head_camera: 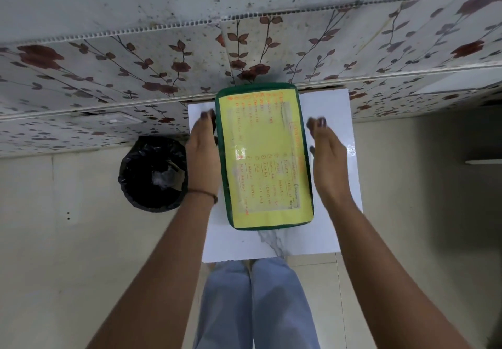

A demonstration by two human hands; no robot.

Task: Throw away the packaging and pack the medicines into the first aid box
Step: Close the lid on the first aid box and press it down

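Floral-tiled wall behind small white marble-topped table [326, 229]; closed green first aid box with yellow handwritten label [264, 158] centred. Left hand [202, 155] flat against box side, right hand [327, 158] open beside. Lid opening judged next; black-lined bin [153, 173] off left edge.

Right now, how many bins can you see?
1. A single bin lined with a black bag stands on the floor, left of the white table and beside the left hand. Others could be outside the view.
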